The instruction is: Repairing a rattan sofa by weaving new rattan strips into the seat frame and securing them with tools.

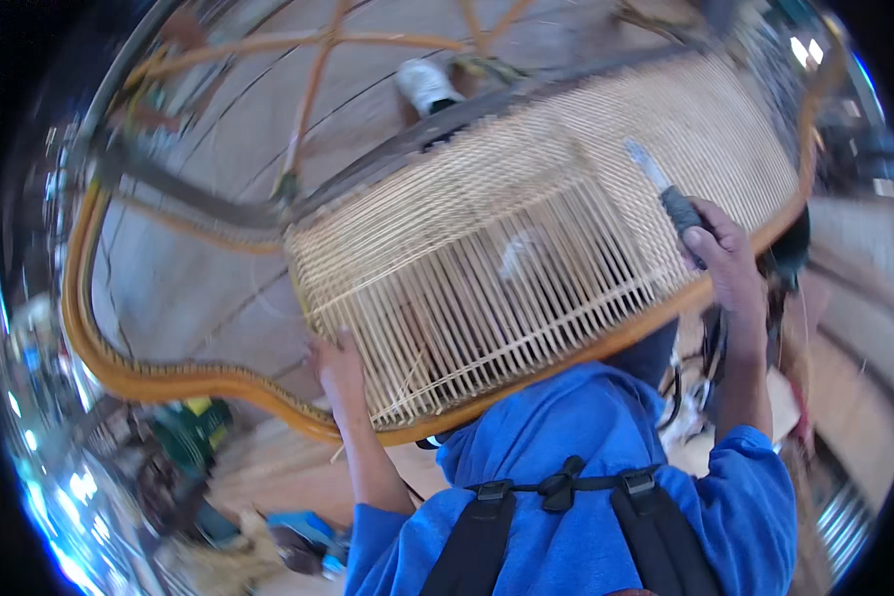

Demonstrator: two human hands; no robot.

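Note:
A curved rattan frame (pixel 159 385) lies across my lap, with a pale woven cane panel (pixel 447 223) stretched over part of it. Most of the panel is tightly woven. Its near middle has parallel uncrossed strands (pixel 487 288) with gaps between them. My right hand (pixel 722 248) is closed round the dark wrapped handle of a knife (pixel 661 184), its blade pointing away over the weave. At the panel's left edge, my left hand (pixel 340 368) is closed, thumb toward the weave and fingers on the edge; blur hides fingertip detail.
Rattan rods (pixel 313 99) of another frame stand beyond, at the far left. A white shoe (pixel 425 84) shows past the panel's far rail. Green machinery (pixel 191 432) and a blue item (pixel 303 526) are on the floor at lower left.

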